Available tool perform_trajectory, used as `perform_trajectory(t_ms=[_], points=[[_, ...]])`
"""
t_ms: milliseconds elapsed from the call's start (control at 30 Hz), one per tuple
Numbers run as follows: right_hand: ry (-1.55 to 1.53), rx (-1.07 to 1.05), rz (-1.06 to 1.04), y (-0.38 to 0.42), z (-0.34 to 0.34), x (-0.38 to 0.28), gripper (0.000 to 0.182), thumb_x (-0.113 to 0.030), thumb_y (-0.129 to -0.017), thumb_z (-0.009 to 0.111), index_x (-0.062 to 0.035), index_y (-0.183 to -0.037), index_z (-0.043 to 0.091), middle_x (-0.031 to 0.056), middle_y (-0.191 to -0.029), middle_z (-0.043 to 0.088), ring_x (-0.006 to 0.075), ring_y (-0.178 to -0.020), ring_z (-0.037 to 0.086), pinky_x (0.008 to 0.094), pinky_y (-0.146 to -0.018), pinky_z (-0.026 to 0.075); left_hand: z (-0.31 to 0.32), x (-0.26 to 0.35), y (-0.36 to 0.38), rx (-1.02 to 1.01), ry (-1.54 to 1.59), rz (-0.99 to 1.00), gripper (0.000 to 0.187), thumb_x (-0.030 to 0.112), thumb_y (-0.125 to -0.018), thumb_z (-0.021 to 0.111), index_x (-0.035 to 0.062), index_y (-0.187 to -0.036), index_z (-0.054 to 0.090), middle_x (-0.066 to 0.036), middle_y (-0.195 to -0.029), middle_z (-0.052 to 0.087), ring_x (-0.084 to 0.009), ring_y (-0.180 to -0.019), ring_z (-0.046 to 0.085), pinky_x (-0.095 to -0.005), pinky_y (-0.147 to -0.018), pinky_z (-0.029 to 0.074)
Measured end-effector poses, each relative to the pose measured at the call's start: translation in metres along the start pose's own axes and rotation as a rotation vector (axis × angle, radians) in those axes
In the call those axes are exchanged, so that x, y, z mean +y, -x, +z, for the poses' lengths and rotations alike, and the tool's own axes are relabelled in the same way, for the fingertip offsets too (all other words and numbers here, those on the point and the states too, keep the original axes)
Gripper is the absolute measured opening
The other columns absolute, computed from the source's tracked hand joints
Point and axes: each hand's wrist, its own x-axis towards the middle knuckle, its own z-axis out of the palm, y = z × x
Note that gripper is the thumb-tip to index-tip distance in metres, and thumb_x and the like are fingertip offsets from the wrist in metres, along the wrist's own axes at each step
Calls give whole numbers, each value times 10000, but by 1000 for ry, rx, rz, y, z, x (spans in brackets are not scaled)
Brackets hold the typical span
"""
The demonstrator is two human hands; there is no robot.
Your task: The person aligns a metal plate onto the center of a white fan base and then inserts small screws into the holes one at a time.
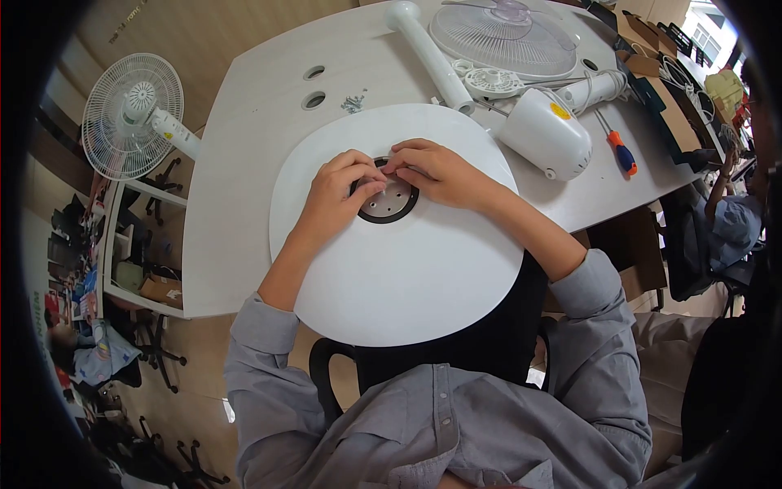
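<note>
A broad white fan base (391, 285) lies in front of me, reaching past the table's near edge. At its middle sits a round metal plate (395, 200) with small holes and a black ring (386, 219) around it. My left hand (336, 191) rests over the left side of the ring, its fingers curled and pinched. From the right, my right hand (444, 174) meets it at the plate's far side, fingers also bent together. Whatever small thing is between the fingertips is hidden.
Loose screws (353, 103) lie beyond the base. A white pole (432, 61), fan grille (505, 39), motor housing (546, 134) and orange-and-blue screwdriver (622, 155) are on the white table (236, 204). An assembled fan (134, 114) stands left; cardboard boxes (672, 110) and a person are right.
</note>
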Motion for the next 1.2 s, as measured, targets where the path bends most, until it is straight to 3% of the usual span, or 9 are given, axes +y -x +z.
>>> perform_trajectory(t_ms=[233,533,733,933,1033,1200], points=[[-124,-6,71,-1,-3,-6,196,-49,-1041,618,-33,-1208,719,107,-1193,756,308,-1300,626,425,-1073,531,-1,7,1,-4,-11,-6,203,24,-878,818,2,-1080,814,-58,-1062,693,-221,-988,680,-341,-897,555],[31,83,31,2,-2,-11,232,-50,-964,684,-49,-1192,727,129,-1013,763,290,-968,731,420,-901,585,1,2,2,7,-104,27,119,22,-875,811,-3,-988,782,-63,-1067,694,-234,-997,677,-357,-902,553],[53,65,-17,3,-4,-15,203,-47,-924,701,-55,-1124,739,92,-865,747,277,-886,721,411,-814,586,1,6,2,-2,-129,28,103,25,-884,802,-7,-967,748,-75,-1065,686,-251,-988,674,-369,-894,545],[100,56,-81,4,-4,-12,177,-43,-903,707,-42,-1076,741,93,-862,748,279,-842,720,404,-783,589,2,5,2,7,-141,44,102,20,-882,799,-16,-944,727,-85,-1064,680,-262,-988,672,-373,-892,542],[59,34,-4,4,-7,-18,174,-34,-907,697,-25,-1075,742,93,-888,753,282,-907,720,411,-808,591,1,7,2,6,-137,23,109,21,-878,804,-18,-941,724,-85,-1068,677,-263,-990,671,-374,-892,542],[185,93,-116,1,3,-12,280,-75,-964,704,-40,-1242,703,118,-1143,769,331,-1265,663,446,-1026,549,1,7,3,4,-141,26,118,22,-872,811,-18,-940,723,-85,-1069,674,-264,-992,669,-373,-893,543]])
